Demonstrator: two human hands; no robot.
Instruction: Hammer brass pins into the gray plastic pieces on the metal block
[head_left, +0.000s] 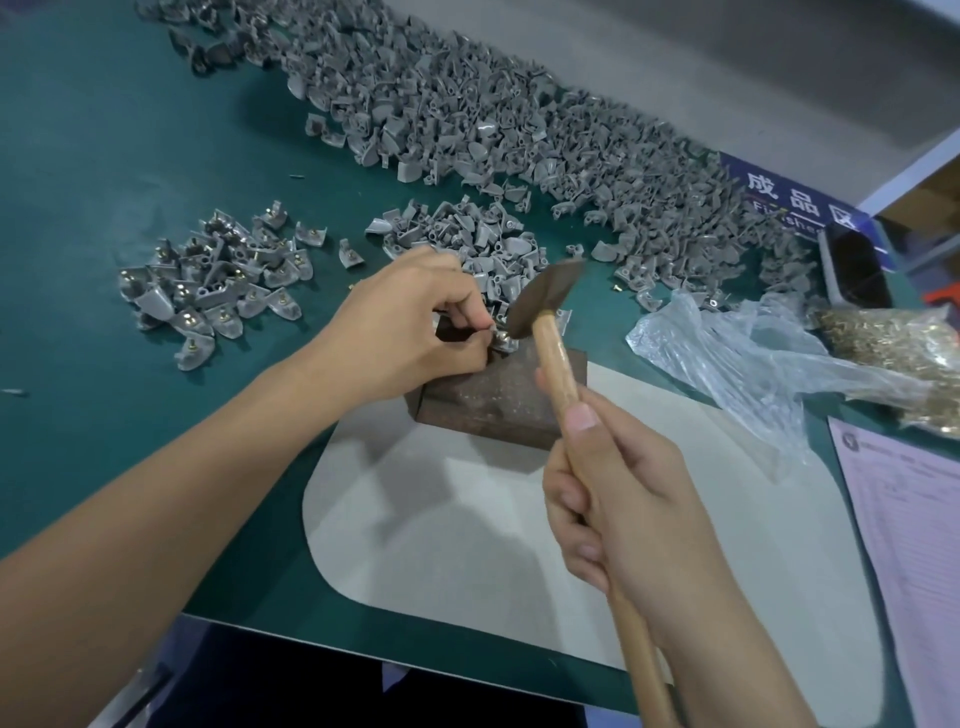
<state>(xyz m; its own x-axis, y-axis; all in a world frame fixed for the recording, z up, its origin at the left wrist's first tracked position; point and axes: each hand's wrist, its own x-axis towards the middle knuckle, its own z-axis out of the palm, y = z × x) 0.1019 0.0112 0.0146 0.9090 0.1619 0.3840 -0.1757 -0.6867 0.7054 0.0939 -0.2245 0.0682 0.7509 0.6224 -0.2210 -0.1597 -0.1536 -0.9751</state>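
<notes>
Brass pin not clearly visible; left hand (410, 322) pinches a small gray plastic piece (501, 340) at its fingertips, on the far edge of the dark rusty metal block (498, 397). Right hand (618, 499) is wrapped tight round the wooden-handled hammer (545, 306). Hammer head sits just right of the pinching fingertips, nearly touching; handle runs back toward the right hand.
</notes>
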